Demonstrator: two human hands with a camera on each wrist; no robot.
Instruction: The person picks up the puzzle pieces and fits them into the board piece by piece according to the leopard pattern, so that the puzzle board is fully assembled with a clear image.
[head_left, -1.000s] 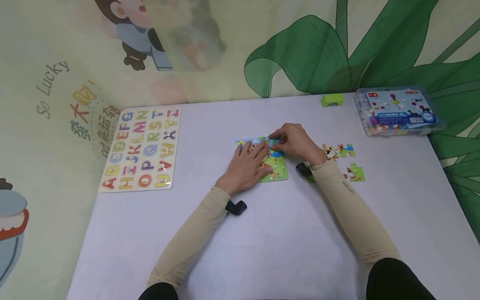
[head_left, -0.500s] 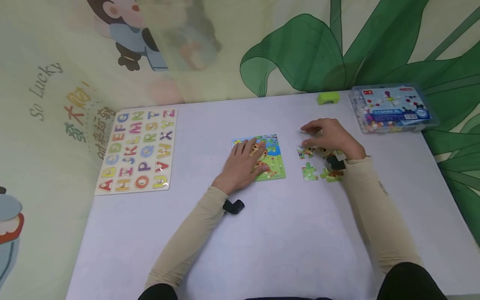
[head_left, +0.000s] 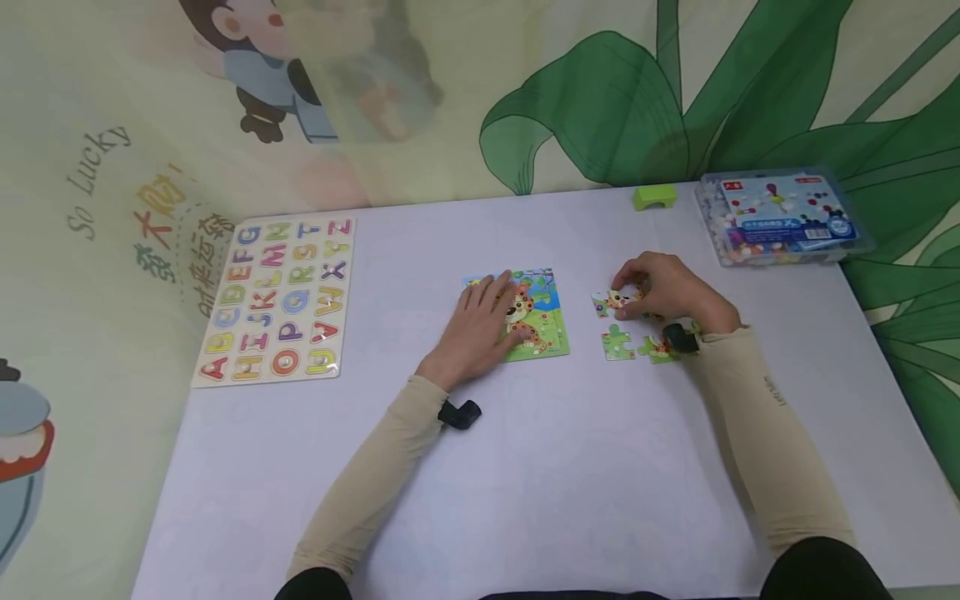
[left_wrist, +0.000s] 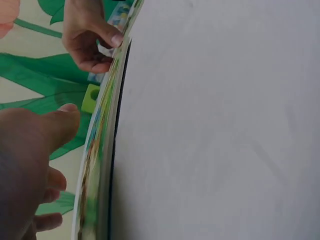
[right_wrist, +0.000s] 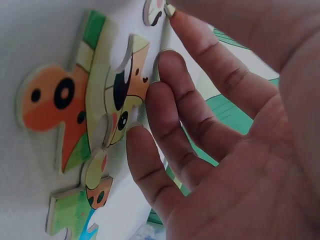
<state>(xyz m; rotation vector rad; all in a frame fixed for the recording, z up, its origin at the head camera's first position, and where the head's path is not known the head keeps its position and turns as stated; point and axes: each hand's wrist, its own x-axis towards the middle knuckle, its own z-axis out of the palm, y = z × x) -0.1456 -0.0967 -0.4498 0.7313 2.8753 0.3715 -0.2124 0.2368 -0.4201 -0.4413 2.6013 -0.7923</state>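
My left hand [head_left: 474, 327] lies flat with fingers extended on a small picture puzzle [head_left: 553, 329] showing a spotted animal on green and blue. The hand covers the puzzle's left part. In the left wrist view the puzzle board [left_wrist: 102, 130] appears edge-on beside the thumb. To the right, my right hand [head_left: 671, 292] reaches over the loose pieces, thumb and index finger pinching the sides of a puzzle piece [head_left: 618, 300] with an animal face. Its other fingers [right_wrist: 162, 107] are lightly bent beside more pieces, including an orange-spotted one [right_wrist: 47, 95]. A green piece [head_left: 617, 343] lies in front.
An alphabet board [head_left: 273, 300] with coloured letters lies at the left of the white table [head_left: 420, 483]. Near the back edge stand a green arch block [head_left: 654, 197] and a clear plastic box [head_left: 783, 217] of small coloured parts. A printed cloth hangs behind.
My right hand has left the puzzle's upper right corner, moved right to the loose pieces and come down around one. My left hand stays on the puzzle, shifted slightly left.
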